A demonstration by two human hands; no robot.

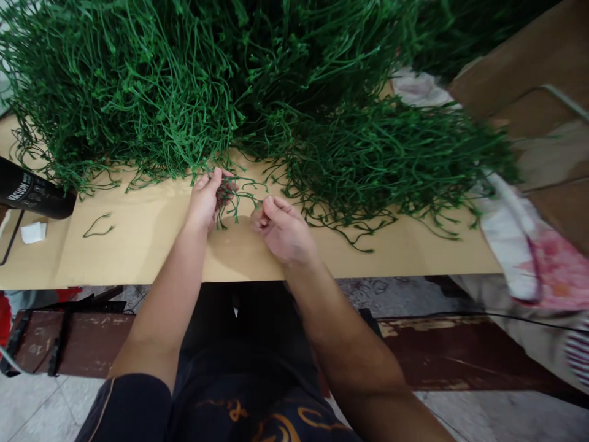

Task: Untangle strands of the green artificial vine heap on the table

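Between thumb and fingers, my left hand (209, 195) pinches a small bunch of green plastic stems (243, 195) whose forked tips point right. Close to those tips is my right hand (284, 227), its thumb pressed against curled fingers; the fingertips are a little blurred, and what they hold, if anything, cannot be made out. Beyond my left hand rises a large heap of the same green stems (161, 92). A lower pile of stems (391, 159) lies to the right, its loose ends reaching toward my right hand.
Cardboard (129, 245) covers the work surface, with one loose stem (98, 226) on it. At the left lie a black vacuum bottle (37, 189) and a white paper scrap (34, 232). A cardboard box (529, 80) and flowered cloth (552, 264) are at the right.
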